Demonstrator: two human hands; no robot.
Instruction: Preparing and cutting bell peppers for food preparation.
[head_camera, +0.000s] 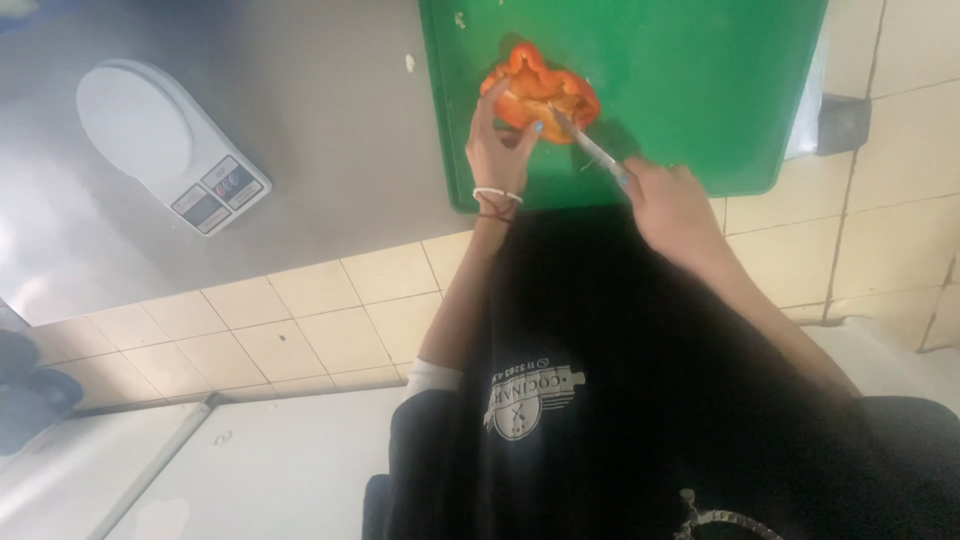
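We steady an opened orange pepper (538, 95) on the green board (700, 90) with our left hand (497, 150), fingers pressed flat, while our right hand (672, 205), closed around a knife (590, 148), trims inside; careful shallow strokes come next.

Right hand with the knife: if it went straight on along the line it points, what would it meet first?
The right hand points its knife up-left, and the blade tip already sits at the orange pepper piece on the green cutting board. The left hand steadies the pepper right beside that line.
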